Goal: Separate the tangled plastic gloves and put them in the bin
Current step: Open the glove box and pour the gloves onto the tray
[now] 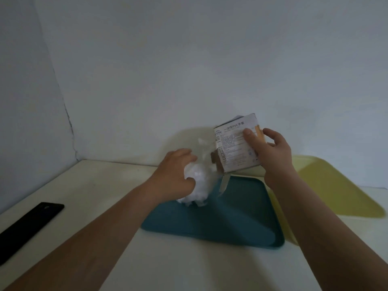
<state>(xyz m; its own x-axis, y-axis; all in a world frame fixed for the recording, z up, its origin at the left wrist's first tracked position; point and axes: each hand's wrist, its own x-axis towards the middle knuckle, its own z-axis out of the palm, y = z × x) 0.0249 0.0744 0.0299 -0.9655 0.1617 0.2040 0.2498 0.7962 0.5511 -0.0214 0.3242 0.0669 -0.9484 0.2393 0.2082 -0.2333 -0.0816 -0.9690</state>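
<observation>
A clump of tangled clear plastic gloves hangs over the far left corner of a teal tray. My left hand grips the clump from the left side. Part of the plastic trails up to the open end of a white printed glove box. My right hand holds that box tilted in the air above the tray's far edge, thumb on its printed face.
A yellow tray lies to the right of the teal one, partly behind my right arm. A flat black object lies at the table's left edge. Walls close off the far side and the left.
</observation>
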